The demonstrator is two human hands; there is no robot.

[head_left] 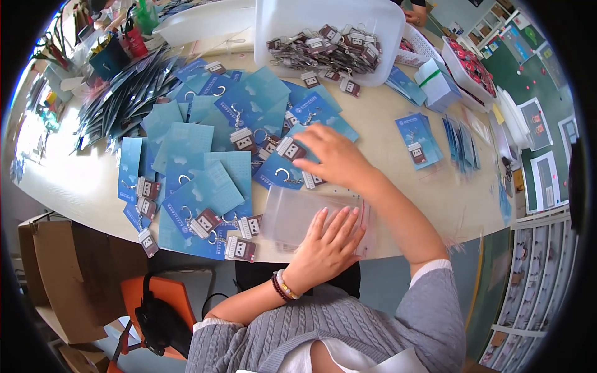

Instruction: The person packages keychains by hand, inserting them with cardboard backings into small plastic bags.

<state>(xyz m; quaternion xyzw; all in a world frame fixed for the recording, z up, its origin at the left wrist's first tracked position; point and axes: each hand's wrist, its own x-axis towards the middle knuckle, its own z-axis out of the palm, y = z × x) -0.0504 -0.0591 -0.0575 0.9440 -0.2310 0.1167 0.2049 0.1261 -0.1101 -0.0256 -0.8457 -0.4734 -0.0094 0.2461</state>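
My left hand (326,239) lies flat, fingers spread, on a stack of clear plastic sleeves (292,214) at the table's near edge. My right hand (333,155) reaches left over the spread of blue cards (205,186). Its fingertips touch a card with a brown keychain tag (290,149) on it. I cannot tell whether the fingers grip it. More tagged blue cards cover the table to the left.
A white tub (385,25) of keychains (329,46) stands at the back. A finished blue card in a sleeve (418,140) lies to the right, by stacks of cards and white boxes (438,84). Dark sleeves (124,99) fan out at the far left. An orange chair (161,304) is below.
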